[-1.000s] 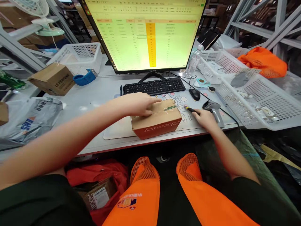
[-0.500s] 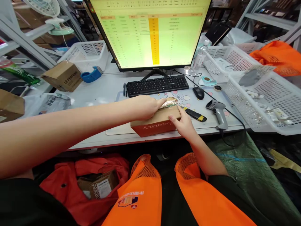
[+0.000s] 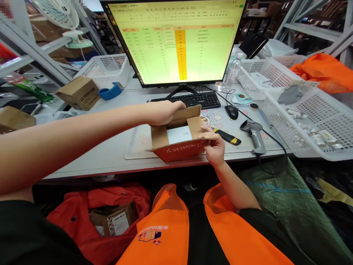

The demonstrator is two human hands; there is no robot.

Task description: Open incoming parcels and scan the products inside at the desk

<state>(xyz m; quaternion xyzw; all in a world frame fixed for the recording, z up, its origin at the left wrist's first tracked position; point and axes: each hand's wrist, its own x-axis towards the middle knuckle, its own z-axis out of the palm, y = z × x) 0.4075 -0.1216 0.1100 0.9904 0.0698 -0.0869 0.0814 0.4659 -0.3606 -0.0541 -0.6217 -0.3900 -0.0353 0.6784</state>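
On the desk mat sits a small cardboard box [image 3: 180, 150] with a red front marked "beauty". Its top is open, and a white flat-topped item [image 3: 179, 134] shows inside. My left hand [image 3: 163, 112] reaches over from the left, its fingers closed at the raised rear flap [image 3: 194, 111]; its fingertips are partly hidden. At the right front corner my right hand [image 3: 215, 147] grips the box's edge between thumb and fingers. A black and yellow box cutter [image 3: 227, 137] lies just right of the box.
Behind the box stand a keyboard [image 3: 208, 100] and monitor [image 3: 179, 48]. Mouse [image 3: 232, 112], barcode scanner [image 3: 253, 136] and white baskets [image 3: 309, 143] are at right. A "LE PERFUME" carton [image 3: 78, 94] and blue tape dispenser [image 3: 110, 92] sit at left. Below is a red bag [image 3: 79, 228] holding boxes.
The box's taped top has come open, showing the white item inside. My left hand has shifted slightly left and up with the flap; my right hand has moved to the front corner.
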